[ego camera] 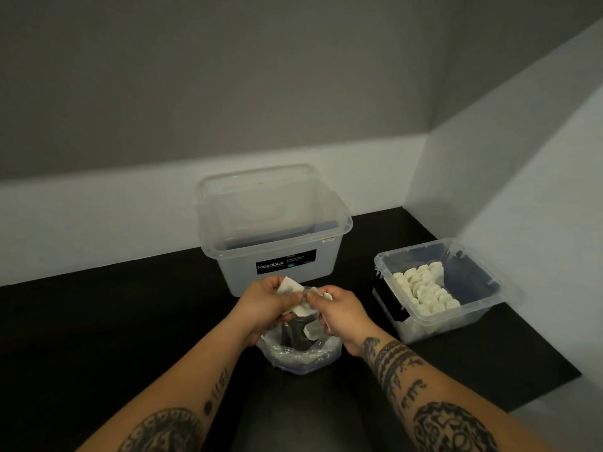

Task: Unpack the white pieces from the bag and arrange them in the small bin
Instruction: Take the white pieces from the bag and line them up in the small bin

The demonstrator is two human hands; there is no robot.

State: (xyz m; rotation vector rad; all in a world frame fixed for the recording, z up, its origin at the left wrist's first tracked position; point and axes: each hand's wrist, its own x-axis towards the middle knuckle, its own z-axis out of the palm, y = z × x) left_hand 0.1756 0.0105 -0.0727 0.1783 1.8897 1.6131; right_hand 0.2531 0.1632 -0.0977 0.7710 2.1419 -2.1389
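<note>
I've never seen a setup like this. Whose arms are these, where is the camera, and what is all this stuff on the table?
There is no machine here. These are a person's two bare hands, filmed by one camera worn on the head that looks forward and down. The left hand and the right hand each grip white pieces just above a clear plastic bag that sits on the black table. To the right stands the small bin, with more pieces lined up in rows inside it. Behind the hands is a larger clear box labelled Megabox.
</note>
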